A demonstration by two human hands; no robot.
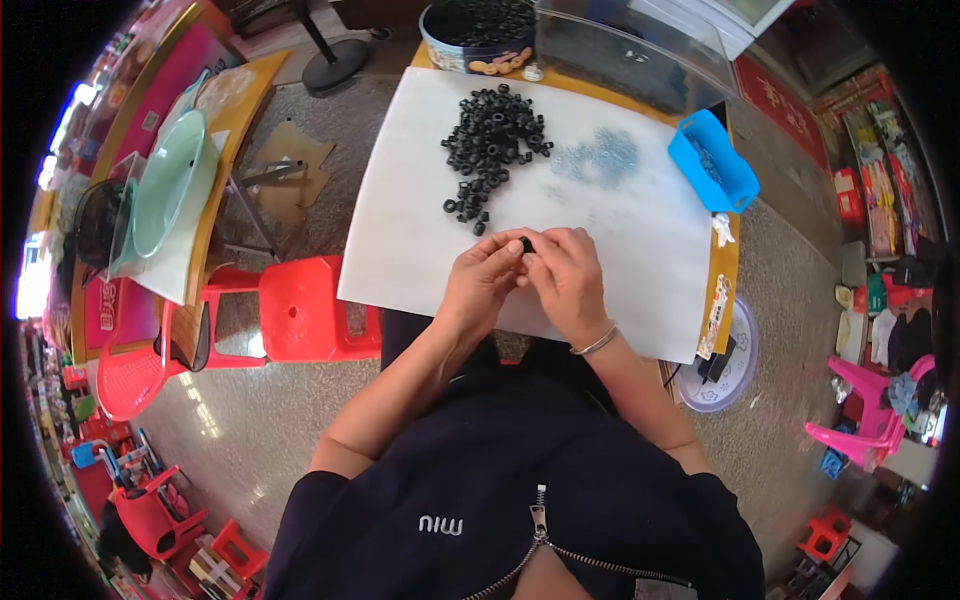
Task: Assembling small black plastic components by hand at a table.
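Observation:
Both my hands meet over the near part of a white board [390, 240] on the table. My left hand [480, 275] pinches a small black ring-shaped part [527, 244] between thumb and fingers. From the other side my right hand [568, 278], with a bangle at its wrist, closes its fingertips on the same part. Beyond my hands lies a heap of small black cylindrical parts [492, 145], some showing a hole. To the right of it is a scatter of small, thin, pale bluish pieces [605, 157], too fine to name.
A round tin [447, 55] of black pieces and a clear bin [630, 70] stand at the far edge. A blue basket [735, 185] sits at the right edge. Left are a red stool [298, 312] and a table with a green basin [150, 205].

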